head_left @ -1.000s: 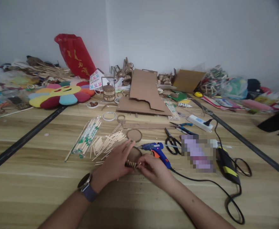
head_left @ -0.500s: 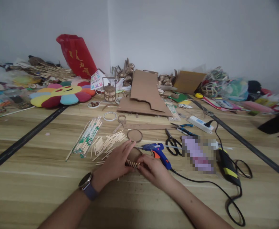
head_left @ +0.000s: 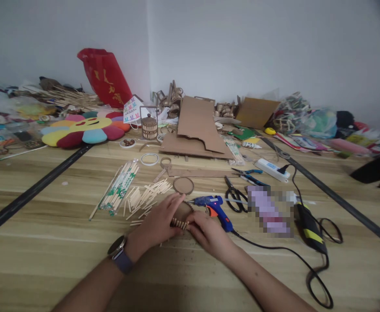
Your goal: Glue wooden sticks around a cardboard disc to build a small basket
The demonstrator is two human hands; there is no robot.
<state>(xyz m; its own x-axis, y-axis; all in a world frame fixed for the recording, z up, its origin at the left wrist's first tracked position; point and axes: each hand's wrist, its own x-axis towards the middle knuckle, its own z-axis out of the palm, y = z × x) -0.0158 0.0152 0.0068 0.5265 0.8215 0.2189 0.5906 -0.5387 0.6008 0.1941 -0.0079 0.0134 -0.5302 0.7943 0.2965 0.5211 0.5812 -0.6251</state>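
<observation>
A round cardboard piece (head_left: 183,210) with short wooden sticks along its near edge lies between my hands. My left hand (head_left: 159,219) is curved round its left side, thumb at the front by the sticks. With fingertips pinched, my right hand (head_left: 207,229) presses at the right end of the stick row; its fingers partly hide what they touch. Just beyond is a second cardboard disc (head_left: 183,185) with a dark rim. A blue glue gun (head_left: 214,206) lies to the right of my right hand. Cut wooden sticks (head_left: 147,195) are scattered left of the discs.
Black scissors (head_left: 233,195), blue-handled pliers (head_left: 250,177) and a white power strip (head_left: 272,169) lie to the right. A black cord (head_left: 274,247) runs along the right side. Packaged sticks (head_left: 120,186) lie left. Cardboard sheets (head_left: 196,125) and a small lidded basket (head_left: 149,126) stand farther back.
Both hands stay almost in place around the cardboard piece. My right fingertips have shifted very slightly at the end of the stick row.
</observation>
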